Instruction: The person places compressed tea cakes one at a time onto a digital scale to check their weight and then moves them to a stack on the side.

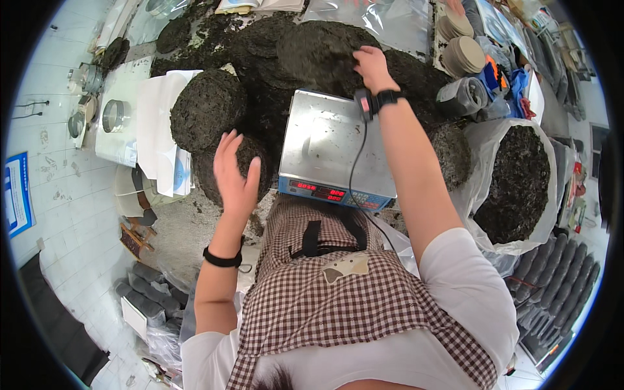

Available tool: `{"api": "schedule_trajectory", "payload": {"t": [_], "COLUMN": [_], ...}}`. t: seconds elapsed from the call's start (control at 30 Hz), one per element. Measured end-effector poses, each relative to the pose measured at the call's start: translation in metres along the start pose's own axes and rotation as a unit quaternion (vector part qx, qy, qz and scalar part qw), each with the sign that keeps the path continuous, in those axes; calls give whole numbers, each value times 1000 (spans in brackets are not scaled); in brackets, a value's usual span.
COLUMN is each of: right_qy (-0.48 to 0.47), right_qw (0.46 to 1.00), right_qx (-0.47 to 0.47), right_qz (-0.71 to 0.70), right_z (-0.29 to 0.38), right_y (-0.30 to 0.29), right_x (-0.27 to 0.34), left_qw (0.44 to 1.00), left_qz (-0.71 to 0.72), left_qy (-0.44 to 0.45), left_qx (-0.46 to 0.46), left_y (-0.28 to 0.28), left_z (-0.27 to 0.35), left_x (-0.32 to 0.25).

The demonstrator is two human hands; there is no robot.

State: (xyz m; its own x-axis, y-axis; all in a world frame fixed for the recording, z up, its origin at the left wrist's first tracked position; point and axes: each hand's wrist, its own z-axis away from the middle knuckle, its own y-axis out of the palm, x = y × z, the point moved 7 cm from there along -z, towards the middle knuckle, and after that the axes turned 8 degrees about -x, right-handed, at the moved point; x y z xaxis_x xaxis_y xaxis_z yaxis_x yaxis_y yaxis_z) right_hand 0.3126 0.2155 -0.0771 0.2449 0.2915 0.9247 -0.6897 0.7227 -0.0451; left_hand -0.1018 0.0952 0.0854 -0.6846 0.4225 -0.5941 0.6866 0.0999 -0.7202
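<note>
My right hand (372, 67) reaches over the scale to the right edge of a large dark disc (324, 53) of shredded dried plant or seaweed. Its fingertips meet the edge; whether they grip it I cannot tell. My left hand (235, 173), slightly blurred, holds nothing, its fingers apart. It hovers by a dark round cake (208, 109) and over a lower cake (253, 165), partly hidden behind it. Between my arms stands a digital scale (326, 139) with a steel pan, loose flakes on it and red digits lit. A black cable hangs from the band on my right wrist.
To the right are a bag of dark flakes (516, 185), a clear jar (462, 96) and stacked round discs (463, 56). White paper sheets (158, 126) and a metal ring (113, 116) lie left. Another person's hand (456, 6) shows at the top right.
</note>
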Motion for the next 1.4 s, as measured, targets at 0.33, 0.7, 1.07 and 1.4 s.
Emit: {"api": "schedule_trajectory", "payload": {"t": [0.33, 0.7, 1.07, 1.4], "right_qy": [-350, -311, -400, -219], "right_qw": [791, 796, 764, 921], "right_qx": [-95, -20, -319, -286], "right_qz": [493, 520, 393, -149], "right_z": [207, 207, 222, 258], "right_y": [-232, -326, -396, -401], "right_x": [39, -14, 38, 75], "left_qw": [938, 990, 708, 950], "left_qz": [-279, -72, 530, 262], "left_qy": [-81, 50, -466, -50], "left_qx": [190, 107, 17, 161], "left_y": [-1, -54, 101, 129], "left_z": [87, 70, 39, 5], "left_x": [81, 80, 34, -73]}}
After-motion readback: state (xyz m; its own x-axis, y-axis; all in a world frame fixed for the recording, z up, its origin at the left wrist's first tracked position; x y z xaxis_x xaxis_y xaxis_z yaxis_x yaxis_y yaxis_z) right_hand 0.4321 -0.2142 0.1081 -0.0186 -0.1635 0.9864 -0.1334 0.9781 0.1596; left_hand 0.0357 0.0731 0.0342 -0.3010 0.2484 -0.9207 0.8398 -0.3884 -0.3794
